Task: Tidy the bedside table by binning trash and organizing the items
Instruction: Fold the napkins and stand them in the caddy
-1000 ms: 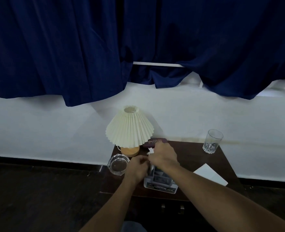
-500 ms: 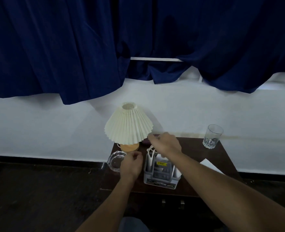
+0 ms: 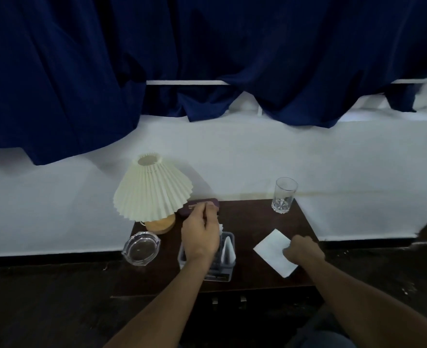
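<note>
Overhanging table [image 3: 252, 222] edge: white napkin [image 3: 272, 252]

table [image 3: 252, 222]: dark glossy wood | glass [image 3: 284, 195]: clear cut glass | lampshade [image 3: 152, 190]: pleated cloth

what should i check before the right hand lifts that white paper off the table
1. Right hand on the white paper: ok, it rests at the sheet's right edge.
2. Paper actually pinched: cannot tell, the fingers are curled and hide the contact.
3. Paper free of other items: ok, nothing lies on it.
4. Drinking glass out of the lift path: ok, it stands upright at the table's back right corner, apart from the paper.
5. Left hand clear of the paper: ok, it is over the organizer, holding a thin stick-like item.
6. Bin within reach: cannot tell, no bin in view.
</note>
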Available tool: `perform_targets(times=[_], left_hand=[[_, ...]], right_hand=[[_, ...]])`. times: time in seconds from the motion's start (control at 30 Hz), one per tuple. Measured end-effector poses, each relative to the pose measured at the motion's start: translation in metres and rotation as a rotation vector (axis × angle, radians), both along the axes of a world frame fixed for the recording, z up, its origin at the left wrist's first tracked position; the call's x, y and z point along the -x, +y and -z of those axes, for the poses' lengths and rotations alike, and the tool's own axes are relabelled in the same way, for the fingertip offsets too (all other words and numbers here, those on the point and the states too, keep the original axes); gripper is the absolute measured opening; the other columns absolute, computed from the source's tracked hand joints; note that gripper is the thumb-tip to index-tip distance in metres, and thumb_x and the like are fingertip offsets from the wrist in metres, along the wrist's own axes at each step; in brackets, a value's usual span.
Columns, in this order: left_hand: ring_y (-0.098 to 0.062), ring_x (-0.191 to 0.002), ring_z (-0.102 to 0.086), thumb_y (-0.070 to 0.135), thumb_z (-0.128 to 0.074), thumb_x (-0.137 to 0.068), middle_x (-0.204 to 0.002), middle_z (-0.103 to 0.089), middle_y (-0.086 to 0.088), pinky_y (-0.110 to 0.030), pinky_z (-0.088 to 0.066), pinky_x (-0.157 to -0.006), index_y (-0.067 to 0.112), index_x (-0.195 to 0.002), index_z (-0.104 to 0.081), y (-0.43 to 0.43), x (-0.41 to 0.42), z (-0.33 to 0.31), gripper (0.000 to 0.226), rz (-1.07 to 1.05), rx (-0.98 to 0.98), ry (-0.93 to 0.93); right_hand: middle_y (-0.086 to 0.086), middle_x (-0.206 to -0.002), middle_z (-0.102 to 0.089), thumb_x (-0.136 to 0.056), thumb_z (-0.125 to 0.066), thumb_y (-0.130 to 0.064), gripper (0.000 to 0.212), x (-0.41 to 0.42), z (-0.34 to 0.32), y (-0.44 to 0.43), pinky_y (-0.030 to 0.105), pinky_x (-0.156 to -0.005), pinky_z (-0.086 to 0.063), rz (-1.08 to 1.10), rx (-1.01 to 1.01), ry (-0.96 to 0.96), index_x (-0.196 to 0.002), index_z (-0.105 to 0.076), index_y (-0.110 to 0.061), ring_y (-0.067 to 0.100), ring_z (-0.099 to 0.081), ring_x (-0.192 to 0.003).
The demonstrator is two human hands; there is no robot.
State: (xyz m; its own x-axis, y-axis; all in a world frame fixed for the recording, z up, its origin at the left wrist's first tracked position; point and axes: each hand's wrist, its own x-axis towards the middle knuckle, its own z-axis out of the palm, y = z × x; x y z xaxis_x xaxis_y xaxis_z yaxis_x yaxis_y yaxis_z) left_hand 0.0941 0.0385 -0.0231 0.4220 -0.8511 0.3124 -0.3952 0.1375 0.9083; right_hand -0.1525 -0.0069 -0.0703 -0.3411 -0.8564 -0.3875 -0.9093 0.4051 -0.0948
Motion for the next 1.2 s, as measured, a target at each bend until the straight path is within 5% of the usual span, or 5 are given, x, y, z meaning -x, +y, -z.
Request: perform_targets(times=[0.23,0.47,0.63,0.77,1.2], left_hand=[[-0.009,-0.059,-0.059,0.026,-0.049,-0.104,-0.061,-0.063,0.006,-0.035,-0.047,-0.06,0.021,-0.085,-0.07,-0.022,0.032,0.016,0.028,0.016,-0.021,0.067],[-0.005,-0.063,-0.058,0.035,-0.048,-0.101,-0.068,-0.064,0.019,-0.033,-0.05,-0.065,0.029,-0.086,-0.068,-0.027,0.053,0.02,0.026,0.102,-0.061,0.141],[-0.016,-0.095,-0.066,0.028,-0.057,-0.1,-0.104,-0.069,0.007,-0.043,-0.054,-0.089,0.034,-0.104,-0.063,-0.026,0.054,0.006,0.009,0.192,-0.275,0.371],[-0.002,-0.108,-0.058,0.021,-0.069,-0.092,-0.13,-0.058,0.007,-0.033,-0.052,-0.096,0.026,-0.145,-0.042,-0.026,0.037,-0.018,0.06,0.304,-0.281,0.363],[-0.018,-0.074,-0.076,0.021,-0.065,-0.098,-0.094,-0.08,-0.003,-0.025,-0.056,-0.056,0.021,-0.116,-0.072,-0.002,-0.031,-0.076,0.019,0.444,-0.227,0.505]], right_hand=[[0.014,-0.14,-0.048,-0.075,-0.078,-0.05,0.074,0.019,0.025,-0.027,0.043,-0.101,-0.045,0.05,-0.006,-0.125,-0.134,-0.053,-0.013,0.034,-0.046,-0.13],[0.007,-0.096,-0.071,-0.075,-0.078,-0.02,0.018,0.022,0.018,-0.034,0.037,-0.072,-0.06,0.005,0.205,-0.56,-0.089,-0.07,-0.012,0.021,-0.067,-0.085],[0.004,-0.09,-0.072,-0.083,-0.074,-0.013,0.019,-0.002,-0.045,-0.031,0.032,-0.055,-0.057,-0.132,0.416,-0.906,-0.101,-0.074,-0.016,0.021,-0.069,-0.081],[-0.008,-0.071,-0.071,-0.086,-0.076,-0.016,0.005,-0.024,-0.109,-0.028,0.022,-0.047,-0.046,-0.362,0.372,-0.98,-0.089,-0.076,-0.02,0.009,-0.067,-0.064],[-0.004,-0.089,-0.077,-0.084,-0.079,-0.016,0.022,-0.074,-0.158,-0.005,0.022,-0.049,-0.038,-0.354,0.284,-1.161,-0.105,-0.078,-0.02,0.007,-0.06,-0.065]])
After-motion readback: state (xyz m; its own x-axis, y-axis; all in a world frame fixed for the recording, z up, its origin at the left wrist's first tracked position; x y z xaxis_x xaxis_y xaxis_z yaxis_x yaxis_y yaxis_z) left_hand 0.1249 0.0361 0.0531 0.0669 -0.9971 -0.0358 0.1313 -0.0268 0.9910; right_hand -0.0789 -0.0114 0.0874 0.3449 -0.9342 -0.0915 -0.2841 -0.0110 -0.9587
